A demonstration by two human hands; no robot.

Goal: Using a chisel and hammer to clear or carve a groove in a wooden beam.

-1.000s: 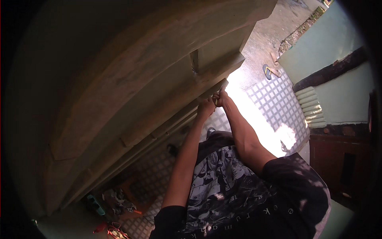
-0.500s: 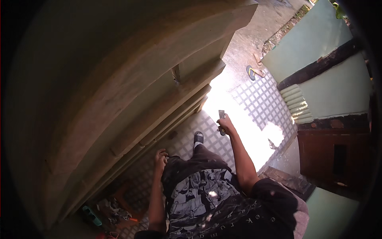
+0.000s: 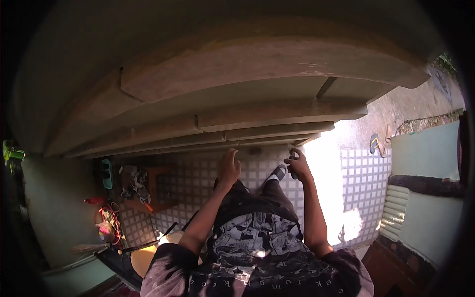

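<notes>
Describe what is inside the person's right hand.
The right hand holds a tool, its dark end showing past the grip. The part inside the hand is covered, so the tool's full shape cannot be seen.

Floor (image 3: 363, 183) is tile — pale squares, grey grid, blown-out sun patch (image 3: 324, 198) running along my right side. Past the tile edge it turns to bare concrete (image 3: 401, 106). My foot in a dark sandal (image 3: 279, 171) is on the tile ahead of me. Dark flip-flop (image 3: 374, 143) with yellow strap sits at the tile/concrete edge, brown sandal (image 3: 382, 149) right beside it. Off to my left, low orange-brown stand (image 3: 163, 179) on the tile, carrying a jumbled grey-and-white bundle (image 3: 137, 179) and a narrow orange piece (image 3: 149, 207) at its near side. Red cord (image 3: 110, 214) loops lie further left — can't tell if they touch tile.
</notes>
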